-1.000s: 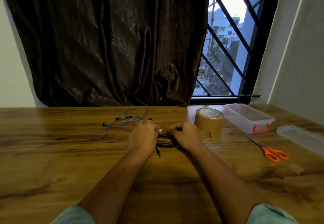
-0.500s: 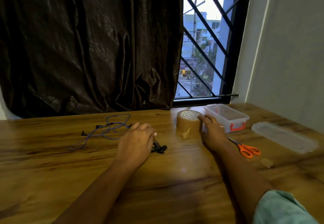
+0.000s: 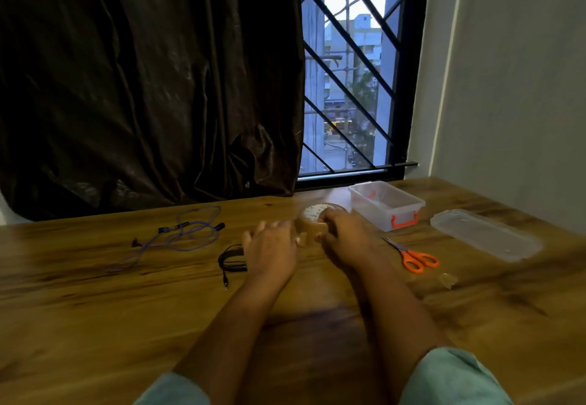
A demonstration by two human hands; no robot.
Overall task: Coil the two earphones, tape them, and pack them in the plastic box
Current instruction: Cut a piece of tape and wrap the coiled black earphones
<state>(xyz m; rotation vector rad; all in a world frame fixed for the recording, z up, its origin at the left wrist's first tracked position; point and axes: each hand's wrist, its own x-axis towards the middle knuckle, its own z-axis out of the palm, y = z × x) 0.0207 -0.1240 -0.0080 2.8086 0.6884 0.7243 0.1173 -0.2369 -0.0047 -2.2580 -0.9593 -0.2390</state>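
The black earphone [image 3: 231,259] lies coiled on the wooden table [image 3: 95,325], its plug trailing toward me. Farther left, the blue earphone [image 3: 180,235] sprawls loose and uncoiled. My right hand [image 3: 342,235] grips the brown tape roll [image 3: 312,222] from above. My left hand [image 3: 272,247] is beside the roll, fingers apart, its thumb at the loose tape end; it holds nothing. Behind the roll to the right stands the clear plastic box [image 3: 388,204] with orange clips, uncovered.
The box's clear lid [image 3: 485,234] lies at the far right. Orange-handled scissors [image 3: 413,257] lie right of my right forearm, with a small scrap of tape [image 3: 446,278] nearer me. A dark curtain and a barred window stand behind the table.
Both hands let go of the black coil. My right hand went to the tape roll and took hold of it; my left hand left the coil and moved right to the roll.
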